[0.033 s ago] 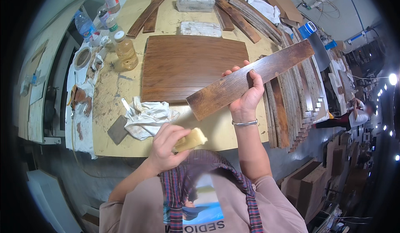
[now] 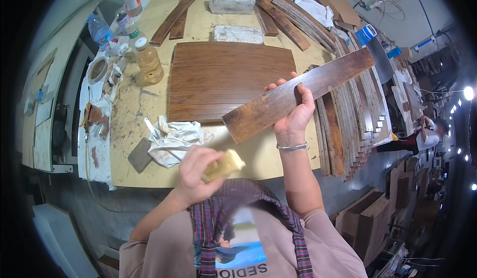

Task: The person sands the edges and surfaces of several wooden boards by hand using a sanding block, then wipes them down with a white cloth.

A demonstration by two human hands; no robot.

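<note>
In my right hand [image 2: 296,110] is a brown wooden floorboard [image 2: 258,111], slanting up to the right above the table. The thumb lies across its face and the other fingertips show past its far edge. My left hand [image 2: 195,172] is closed round a pale yellow sponge-like block [image 2: 224,165], apart from the board and near the table's front edge. Left of centre, a crumpled white cloth [image 2: 180,140] lies close to that hand, partly over a flat grey-brown piece [image 2: 141,155]. Beyond my hands rests a wide dark-brown panel of boards [image 2: 218,79].
Stacked planks [image 2: 350,114] line the table's right side. Two wrapped white blocks [image 2: 231,3] and crossed boards [image 2: 175,17] lie at the back. A jar of amber liquid [image 2: 150,65], several bottles and a tape roll [image 2: 98,71] stand left. Another person [image 2: 426,136] is far right.
My left hand has shifted slightly left with the yellow block, which now tilts up more. The right hand and the floorboard have stayed in place.
</note>
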